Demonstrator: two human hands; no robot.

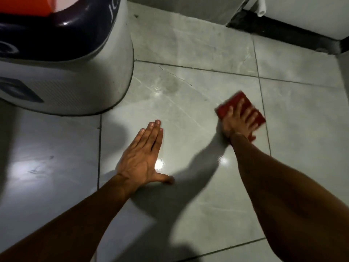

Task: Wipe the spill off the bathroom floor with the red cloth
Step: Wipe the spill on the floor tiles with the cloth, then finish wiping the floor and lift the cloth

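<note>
A folded red cloth [228, 105] lies flat on the grey floor tiles at the right. My right hand [238, 122] presses down on it with fingers spread, and both are blurred by motion. A small wet glint and a dull smudge, the spill [166, 87], show on the tile to the cloth's upper left, near the tub's corner. My left hand [142, 157] rests flat on the tile at the centre, palm down, fingers together, thumb out, holding nothing.
A large white tub with a dark blue rim [66, 72] stands at the upper left, an orange thing inside it. A dark threshold strip [283, 33] and a white fixture run along the back right. Dark grout lines [262, 103] cross the glossy tiles.
</note>
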